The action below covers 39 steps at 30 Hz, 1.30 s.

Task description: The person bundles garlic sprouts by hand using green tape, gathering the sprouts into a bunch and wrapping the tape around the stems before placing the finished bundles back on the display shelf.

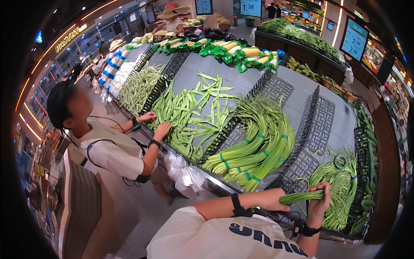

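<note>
A small bunch of thin green stalks, apparently garlic scapes (302,196), is stretched between both of my hands at the display's front edge. My left hand (275,199) grips one end, and my right hand (320,199) curls round the other. Loose garlic scapes (336,191) lie right beside and beyond my right hand, with a roll of green tape (340,162) on top. To the left lie thick bundles of garlic scapes (258,155) bound with green tape. A black plastic divider (304,129) stands between the two piles.
A co-worker (113,139) at the left touches flat green beans (184,119). Long beans (142,84), corn in green wrap (233,48) and cucumbers (370,155) fill other parts of the sloping display. Plastic bags (184,171) hang from its front edge. Another person (171,24) stands beyond it.
</note>
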Tool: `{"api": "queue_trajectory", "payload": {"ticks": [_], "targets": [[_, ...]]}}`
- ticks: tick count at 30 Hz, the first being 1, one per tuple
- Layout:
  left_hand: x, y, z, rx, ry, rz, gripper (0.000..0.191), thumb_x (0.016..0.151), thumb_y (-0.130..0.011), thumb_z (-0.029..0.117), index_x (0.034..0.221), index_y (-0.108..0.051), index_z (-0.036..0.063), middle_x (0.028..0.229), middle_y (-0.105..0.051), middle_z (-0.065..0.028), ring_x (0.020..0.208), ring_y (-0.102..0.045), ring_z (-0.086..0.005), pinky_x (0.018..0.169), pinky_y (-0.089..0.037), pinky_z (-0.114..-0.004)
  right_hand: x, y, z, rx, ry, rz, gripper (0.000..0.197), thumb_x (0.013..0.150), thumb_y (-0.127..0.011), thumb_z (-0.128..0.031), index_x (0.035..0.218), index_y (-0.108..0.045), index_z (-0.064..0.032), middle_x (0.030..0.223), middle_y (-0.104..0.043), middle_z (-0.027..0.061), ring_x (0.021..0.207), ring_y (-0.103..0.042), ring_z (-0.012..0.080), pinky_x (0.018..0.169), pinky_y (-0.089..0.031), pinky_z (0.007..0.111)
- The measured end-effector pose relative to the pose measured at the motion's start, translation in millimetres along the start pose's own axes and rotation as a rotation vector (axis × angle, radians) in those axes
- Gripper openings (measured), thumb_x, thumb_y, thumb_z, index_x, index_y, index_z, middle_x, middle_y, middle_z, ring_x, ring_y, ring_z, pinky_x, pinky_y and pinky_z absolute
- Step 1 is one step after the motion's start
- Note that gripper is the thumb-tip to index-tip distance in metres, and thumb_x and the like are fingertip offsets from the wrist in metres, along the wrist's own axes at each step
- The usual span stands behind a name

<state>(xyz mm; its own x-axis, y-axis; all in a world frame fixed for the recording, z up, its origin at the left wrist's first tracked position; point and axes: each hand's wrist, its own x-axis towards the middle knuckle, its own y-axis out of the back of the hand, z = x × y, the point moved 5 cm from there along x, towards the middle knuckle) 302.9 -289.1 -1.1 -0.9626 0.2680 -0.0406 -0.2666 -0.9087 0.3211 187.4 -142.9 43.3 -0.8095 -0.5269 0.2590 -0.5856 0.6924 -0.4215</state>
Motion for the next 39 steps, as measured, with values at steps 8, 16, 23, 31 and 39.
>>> {"api": "queue_trajectory", "payload": {"ticks": [8,16,23,31,39], "targets": [[20,-15,-9,-0.325,-0.053,0.327,0.035,0.096,-0.072,0.033,0.101,-0.067,-0.0008,0.069,-0.059,-0.0036,0.067,-0.049,-0.0092,0.062,-0.046,-0.032,2,38,1,-0.438,-0.515,-0.58,0.066,0.109,-0.034,-0.05,0.102,-0.07,0.0037,0.095,-0.073,0.0184,0.089,-0.069,0.0275,0.086,-0.052,0.038],[27,-38,-19,-0.6,0.31,0.747,0.029,0.095,-0.075,0.037,0.092,-0.066,0.0093,0.06,-0.049,0.0063,0.049,-0.043,-0.0062,0.046,-0.033,-0.025,13,0,-136,-0.545,0.185,-0.665,0.037,0.097,-0.065,-0.027,0.122,-0.064,0.0017,0.113,-0.073,0.0191,0.098,-0.071,0.0281,0.087,-0.053,0.039],[28,-56,-9,-0.806,0.325,0.817,0.034,0.102,-0.066,0.029,0.079,-0.051,0.0098,0.054,-0.039,0.0041,0.042,-0.036,-0.0074,0.042,-0.03,-0.025,-8,-55,-242,-0.575,0.828,-1.135,0.035,0.096,-0.063,-0.03,0.128,-0.061,-0.014,0.112,-0.074,0.0121,0.087,-0.069,0.0265,0.074,-0.054,0.043],[38,-54,-7,-0.784,0.313,0.888,0.028,0.098,-0.07,0.025,0.083,-0.052,0.009,0.056,-0.038,0.0052,0.044,-0.038,-0.0071,0.042,-0.031,-0.025,-11,-39,-230,-0.391,1.14,-0.882,0.02,0.093,-0.07,-0.027,0.108,-0.066,-0.0146,0.114,-0.076,0.005,0.093,-0.071,0.026,0.069,-0.054,0.041],[50,-47,-13,-0.821,0.264,0.835,0.033,0.098,-0.072,0.028,0.079,-0.055,0.0078,0.055,-0.044,0.0036,0.042,-0.039,-0.0074,0.041,-0.03,-0.025,-8,-42,-227,-0.454,1.167,-0.847,0.019,0.091,-0.07,-0.025,0.106,-0.067,-0.0131,0.112,-0.075,0.0061,0.091,-0.071,0.026,0.068,-0.054,0.041]]}}
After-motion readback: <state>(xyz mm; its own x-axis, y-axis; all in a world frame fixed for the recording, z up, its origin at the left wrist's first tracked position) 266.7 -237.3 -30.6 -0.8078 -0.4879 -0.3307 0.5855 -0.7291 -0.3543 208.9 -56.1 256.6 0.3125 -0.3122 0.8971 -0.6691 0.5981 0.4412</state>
